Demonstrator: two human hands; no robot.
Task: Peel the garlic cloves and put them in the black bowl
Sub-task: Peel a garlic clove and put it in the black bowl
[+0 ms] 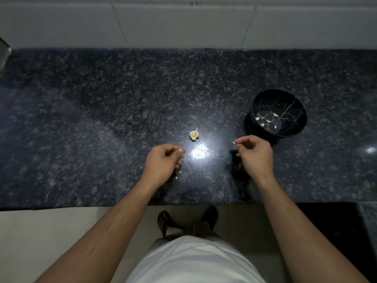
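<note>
Nearest to me: white shirt front [195, 262], and below the worktop edge two feet in dark sandals [165, 221] on the pale floor. Both bare forearms reach fwd over the dark speckled granite worktop [102, 119].

Left hand [163, 162]: fingers curled in, thumb tip against fingertips. Can't tell if anything is held in it. A small pale scrap [176, 177] lies on the stone just beside it, at the near side.

Right hand [255, 154]: fingers curled, thumb and forefinger pinching a small whitish bit [233, 142], prob. peel or a clove, too small to tell which. The hand sits near the bowl's near-left side, not touching it.

Between the hands, a bright lamp glare on the stone w/ pale flakes [199, 152] scattered in it.

Just beyond the glare, centre: the cream-coloured partial garlic bulb [194, 134], pointed tip up, standing on the worktop, apart from both hands.

Farther right: the round black bowl w/ thin gold vein lines [293, 103], holding several peeled pale garlic cloves [268, 121] on its floor.

Back: the light tiled wall [183, 23].
</note>
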